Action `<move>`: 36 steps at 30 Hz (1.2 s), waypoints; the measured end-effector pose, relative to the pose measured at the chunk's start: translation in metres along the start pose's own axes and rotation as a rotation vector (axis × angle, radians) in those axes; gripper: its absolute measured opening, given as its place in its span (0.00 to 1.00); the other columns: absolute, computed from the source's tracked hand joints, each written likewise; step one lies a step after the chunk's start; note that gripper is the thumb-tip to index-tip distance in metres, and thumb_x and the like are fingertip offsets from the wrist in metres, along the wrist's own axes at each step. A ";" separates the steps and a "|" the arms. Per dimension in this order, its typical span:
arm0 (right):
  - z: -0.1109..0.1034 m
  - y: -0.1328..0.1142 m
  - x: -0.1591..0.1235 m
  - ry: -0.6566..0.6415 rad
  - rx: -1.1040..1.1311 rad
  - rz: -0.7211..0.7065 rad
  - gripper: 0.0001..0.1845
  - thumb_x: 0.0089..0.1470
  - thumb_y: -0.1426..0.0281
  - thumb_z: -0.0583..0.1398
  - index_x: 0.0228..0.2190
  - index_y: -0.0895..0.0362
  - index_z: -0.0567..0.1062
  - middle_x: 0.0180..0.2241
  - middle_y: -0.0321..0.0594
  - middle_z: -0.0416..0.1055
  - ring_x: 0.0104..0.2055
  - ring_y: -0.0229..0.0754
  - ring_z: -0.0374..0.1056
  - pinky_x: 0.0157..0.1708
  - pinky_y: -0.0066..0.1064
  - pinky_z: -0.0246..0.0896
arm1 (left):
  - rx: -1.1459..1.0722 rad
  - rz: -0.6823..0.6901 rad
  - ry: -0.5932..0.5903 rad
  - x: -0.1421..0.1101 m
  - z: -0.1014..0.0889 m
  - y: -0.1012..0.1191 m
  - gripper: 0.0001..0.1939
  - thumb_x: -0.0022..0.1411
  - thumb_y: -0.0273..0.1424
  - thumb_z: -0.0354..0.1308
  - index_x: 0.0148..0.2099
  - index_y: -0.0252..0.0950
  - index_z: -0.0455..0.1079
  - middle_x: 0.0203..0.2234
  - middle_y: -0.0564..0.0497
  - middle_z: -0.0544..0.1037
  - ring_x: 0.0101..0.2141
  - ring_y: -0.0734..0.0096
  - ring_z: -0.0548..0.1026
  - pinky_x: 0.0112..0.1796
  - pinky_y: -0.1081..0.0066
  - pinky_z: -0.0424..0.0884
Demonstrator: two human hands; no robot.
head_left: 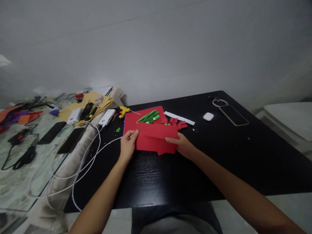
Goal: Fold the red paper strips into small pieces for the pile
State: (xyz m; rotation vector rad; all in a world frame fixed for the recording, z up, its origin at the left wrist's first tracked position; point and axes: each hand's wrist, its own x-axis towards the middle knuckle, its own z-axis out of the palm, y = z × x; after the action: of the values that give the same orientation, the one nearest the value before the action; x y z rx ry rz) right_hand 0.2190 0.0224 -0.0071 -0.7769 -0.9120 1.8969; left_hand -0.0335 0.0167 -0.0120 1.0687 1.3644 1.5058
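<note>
We have the red paper (pixel 156 144) between our two hands, grasped at both ends: the left hand (pixel 127 145) pinches its left edge with the thumb on the near face, and the right hand (pixel 183 145) grasps the right edge, a finger reaching in across the front. Between these grips a long upper band overlaps a lower part, and we cannot tell whether that is one folded piece or two layers. To handle it well, we would pinch lightly and evenly, since a hard squeeze could crease the ends, and hold both hands level so that the band runs straight. If we want the layers lined up, we should match their edges at the left thumb first, then smooth toward the right finger, minding the small pointed bit that sticks out below the lower edge, nearer the right grip. Just beyond our fingers, the green strips (pixel 148 116) rest on the red sheet (pixel 131 121), and the small red pieces (pixel 182 125) lie beyond the right grip, so a low sweep forward might scatter them. We would also mind the white cable (pixel 113 140) beside the left grip and the yellow glue gun (pixel 124 111) beyond it, whose heat we cannot judge.
</note>
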 end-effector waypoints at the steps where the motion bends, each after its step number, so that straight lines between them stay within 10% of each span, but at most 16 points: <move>1: -0.001 0.002 0.000 0.042 -0.035 -0.025 0.30 0.40 0.66 0.76 0.47 0.57 0.79 0.48 0.48 0.81 0.53 0.57 0.76 0.58 0.50 0.67 | -0.001 -0.006 -0.015 -0.001 0.001 0.001 0.20 0.55 0.47 0.71 0.32 0.36 0.74 0.20 0.58 0.73 0.21 0.76 0.67 0.24 0.76 0.62; 10: -0.013 0.009 0.006 0.273 -0.365 -0.191 0.26 0.38 0.65 0.77 0.41 0.57 0.82 0.45 0.47 0.82 0.50 0.59 0.77 0.54 0.55 0.71 | -0.080 -0.080 -0.145 -0.002 -0.001 0.007 0.22 0.47 0.41 0.77 0.38 0.37 0.73 0.27 0.54 0.81 0.27 0.70 0.79 0.33 0.71 0.75; 27: -0.021 0.013 0.018 0.327 -0.309 -0.257 0.27 0.36 0.62 0.77 0.39 0.57 0.80 0.41 0.47 0.83 0.45 0.57 0.79 0.54 0.56 0.71 | -0.010 -0.004 -0.213 0.017 -0.019 -0.002 0.21 0.50 0.41 0.76 0.43 0.37 0.80 0.32 0.48 0.84 0.34 0.62 0.82 0.39 0.66 0.77; 36: -0.022 -0.011 0.005 -0.008 0.005 -0.013 0.24 0.48 0.53 0.69 0.42 0.56 0.80 0.47 0.48 0.80 0.55 0.59 0.73 0.56 0.48 0.66 | 0.020 0.011 -0.247 0.018 -0.025 0.003 0.14 0.51 0.37 0.75 0.38 0.36 0.80 0.29 0.52 0.81 0.30 0.70 0.78 0.35 0.73 0.73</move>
State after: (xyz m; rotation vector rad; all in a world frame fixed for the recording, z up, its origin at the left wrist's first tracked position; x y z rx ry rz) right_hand 0.2393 0.0373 -0.0110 -0.7593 -0.9145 1.8919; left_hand -0.0625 0.0263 -0.0093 1.2319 1.2052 1.3210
